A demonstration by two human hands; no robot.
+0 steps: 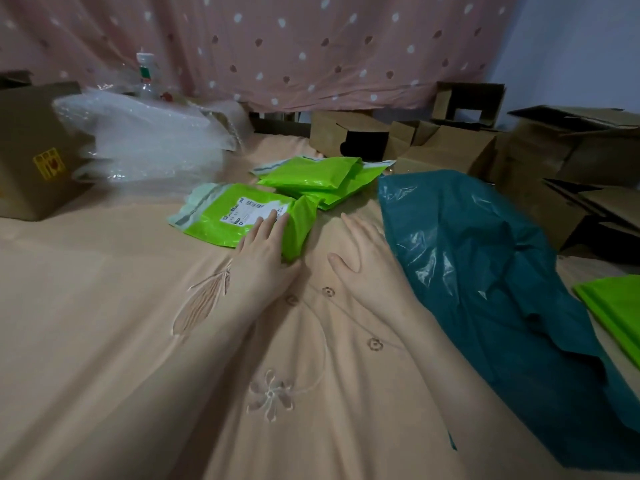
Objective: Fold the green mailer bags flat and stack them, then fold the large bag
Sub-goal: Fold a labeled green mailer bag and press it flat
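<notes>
A folded green mailer bag (228, 216) with a white shipping label lies on the peach bedsheet (121, 323) ahead of me. My left hand (265, 254) rests flat on its near right corner, fingers spread over the label edge. Behind it sits a stack of folded green mailer bags (322, 180). My right hand (367, 261) lies open and flat on the sheet, between the near bag and the large teal bag (485, 282), which sprawls crumpled on the right. Another green mailer bag (613, 306) shows at the right edge.
Bubble wrap (149, 140) is piled at the back left beside a cardboard box (34, 150). Several open cardboard boxes (485, 147) crowd the back right. A dotted pink curtain (311, 46) hangs behind. A plastic bottle (145, 71) stands behind the bubble wrap.
</notes>
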